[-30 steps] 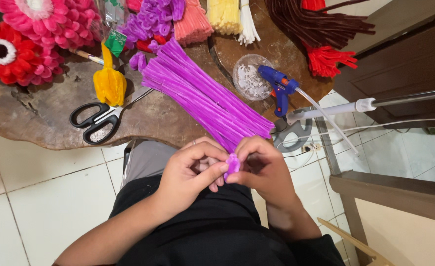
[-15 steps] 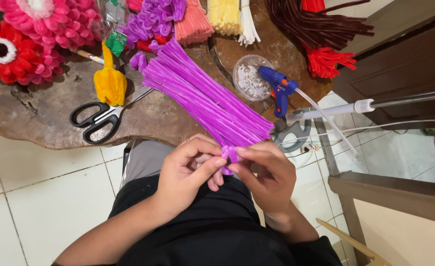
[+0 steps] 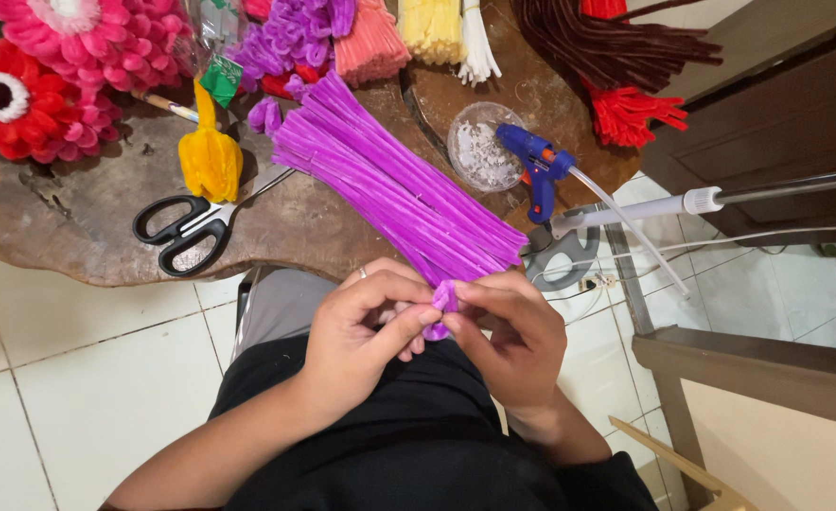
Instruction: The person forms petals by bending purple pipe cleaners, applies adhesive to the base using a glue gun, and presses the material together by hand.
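Red and pink flowers (image 3: 49,66): far left on the wooden table (image 3: 77,227), well apart from our hands.
Scissors (image 3: 186,225): black-handled, blades closed, beside a yellow bud (image 3: 210,161).
Left hand (image 3: 361,341): over our lap, thumb and fingertips pinched on the purple stem piece (image 3: 444,301).
Right hand (image 3: 522,341): fingers closed on the same piece, touching the left hand.
Purple stem bundle (image 3: 389,180): overhangs the table edge just above our hands; we judge a nudge could spill it.
Glue gun (image 3: 539,170): blue, near the edge; its cable could snag.
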